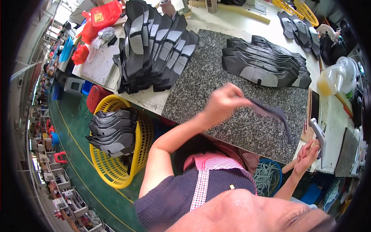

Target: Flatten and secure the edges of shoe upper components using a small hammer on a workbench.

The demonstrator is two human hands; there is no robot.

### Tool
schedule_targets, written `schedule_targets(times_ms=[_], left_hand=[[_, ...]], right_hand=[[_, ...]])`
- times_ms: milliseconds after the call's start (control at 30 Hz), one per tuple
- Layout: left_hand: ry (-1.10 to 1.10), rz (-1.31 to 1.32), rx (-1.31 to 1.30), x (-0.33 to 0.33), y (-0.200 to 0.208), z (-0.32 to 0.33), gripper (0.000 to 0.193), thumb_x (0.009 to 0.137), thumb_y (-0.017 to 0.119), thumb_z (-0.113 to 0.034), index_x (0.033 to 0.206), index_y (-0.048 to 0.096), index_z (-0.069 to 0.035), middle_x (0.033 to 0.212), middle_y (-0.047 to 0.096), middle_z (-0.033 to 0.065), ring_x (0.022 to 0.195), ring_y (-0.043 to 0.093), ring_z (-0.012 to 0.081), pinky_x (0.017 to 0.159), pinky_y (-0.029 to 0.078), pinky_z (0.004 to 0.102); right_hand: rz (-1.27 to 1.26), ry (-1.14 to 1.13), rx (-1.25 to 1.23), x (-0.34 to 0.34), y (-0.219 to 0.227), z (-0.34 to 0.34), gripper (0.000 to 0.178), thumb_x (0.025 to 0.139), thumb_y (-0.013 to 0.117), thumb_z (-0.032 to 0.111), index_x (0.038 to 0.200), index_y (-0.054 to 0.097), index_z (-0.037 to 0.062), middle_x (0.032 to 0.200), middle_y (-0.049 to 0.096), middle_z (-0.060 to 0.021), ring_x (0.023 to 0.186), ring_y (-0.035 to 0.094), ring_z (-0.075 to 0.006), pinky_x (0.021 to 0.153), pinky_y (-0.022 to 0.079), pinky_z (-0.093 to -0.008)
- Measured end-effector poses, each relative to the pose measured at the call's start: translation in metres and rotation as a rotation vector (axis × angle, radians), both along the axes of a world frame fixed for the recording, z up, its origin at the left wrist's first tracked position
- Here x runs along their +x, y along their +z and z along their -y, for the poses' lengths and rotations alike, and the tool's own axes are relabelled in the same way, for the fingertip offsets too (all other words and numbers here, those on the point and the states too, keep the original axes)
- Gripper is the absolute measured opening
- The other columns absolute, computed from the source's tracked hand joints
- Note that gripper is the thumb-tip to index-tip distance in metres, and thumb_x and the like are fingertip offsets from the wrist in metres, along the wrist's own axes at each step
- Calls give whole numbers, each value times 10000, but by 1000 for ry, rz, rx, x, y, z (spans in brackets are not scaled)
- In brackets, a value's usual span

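Over the speckled granite slab (201, 77), my left hand (228, 101) pinches one end of a dark, flexible shoe upper piece (268, 110). The piece is seen nearly edge-on, its far end drooping, and it is blurred. By the slab's right edge, my right hand (307, 154) is closed around a hammer (319, 135) with a metal head and wooden handle. Beyond my left hand, a pile of black and grey shoe uppers (262, 71) lies on the slab. A taller stack of similar uppers (152, 46) stands left of the slab.
A yellow basket (145, 143) beside the table at left holds more uppers (114, 131). Red plastic bags (102, 19) lie at the far left. More pieces (299, 31), a bottle of yellowish liquid (328, 83) and a fan (348, 71) are at right. A blue bin (280, 174) of strips stands below.
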State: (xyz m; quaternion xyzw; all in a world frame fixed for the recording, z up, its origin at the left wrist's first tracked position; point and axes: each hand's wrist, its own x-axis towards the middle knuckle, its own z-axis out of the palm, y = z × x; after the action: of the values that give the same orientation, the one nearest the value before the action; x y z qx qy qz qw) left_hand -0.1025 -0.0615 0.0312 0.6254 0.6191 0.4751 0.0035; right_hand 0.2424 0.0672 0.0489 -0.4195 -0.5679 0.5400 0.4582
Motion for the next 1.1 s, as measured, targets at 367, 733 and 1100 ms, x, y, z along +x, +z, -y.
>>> schedule_targets(times_ms=[367,733,1100], left_hand=[[983,-649,-398,-108,-20,37,390,843,699,-99,1228,679,-162,1234,567,72,1184,490,293,934,412,446],[200,-423,-240,9,-27,-178,476,767,782,-439,1044,663,-71,1080,547,87,1078,515,260,863,435,420],[-507,-292,-136,-3,-6,-110,279,792,776,-287,862,584,-97,806,644,70,857,660,276,744,496,399]], right_hand=[[203,141,-101,-29,-11,-32,402,1068,436,441,1170,577,79,657,374,103,499,284,19,422,207,-164],[625,411,583,-185,6,-136,363,1025,505,303,933,639,-22,767,646,-247,699,657,-409,607,466,-468],[865,464,678,-183,-13,-155,410,1057,461,323,898,592,-31,820,613,-307,836,595,-510,655,428,-574]])
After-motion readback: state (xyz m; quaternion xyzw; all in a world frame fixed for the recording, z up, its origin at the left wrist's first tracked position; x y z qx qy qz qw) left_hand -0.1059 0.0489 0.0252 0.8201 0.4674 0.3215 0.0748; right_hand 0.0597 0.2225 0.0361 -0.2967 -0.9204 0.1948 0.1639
